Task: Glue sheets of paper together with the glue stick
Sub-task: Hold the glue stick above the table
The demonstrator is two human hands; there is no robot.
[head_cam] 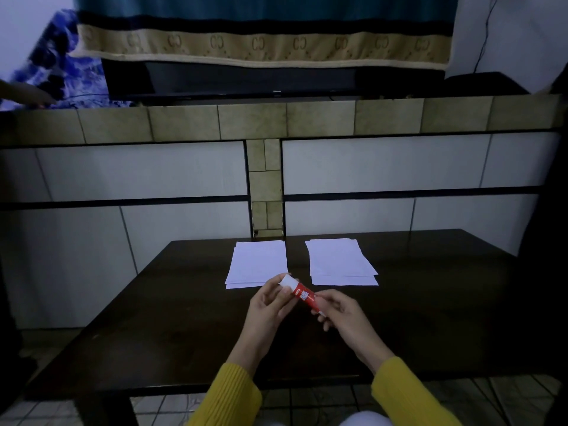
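Your left hand point(270, 298) pinching white cap, right hand point(341, 309) gripping red glue stick point(302, 294) body above bench point(172, 318); cap seemingly still on. Two paper stacks point(258, 263) lying beyond.

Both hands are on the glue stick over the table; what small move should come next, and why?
Probably pull the white cap off: the left hand pinches it while the right hand holds the red glue stick, and neither paper stack is touched yet.

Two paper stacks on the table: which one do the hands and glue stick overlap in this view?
The left paper stack: the glue stick cap and left hand cover its near right corner. The right paper stack shows whole.
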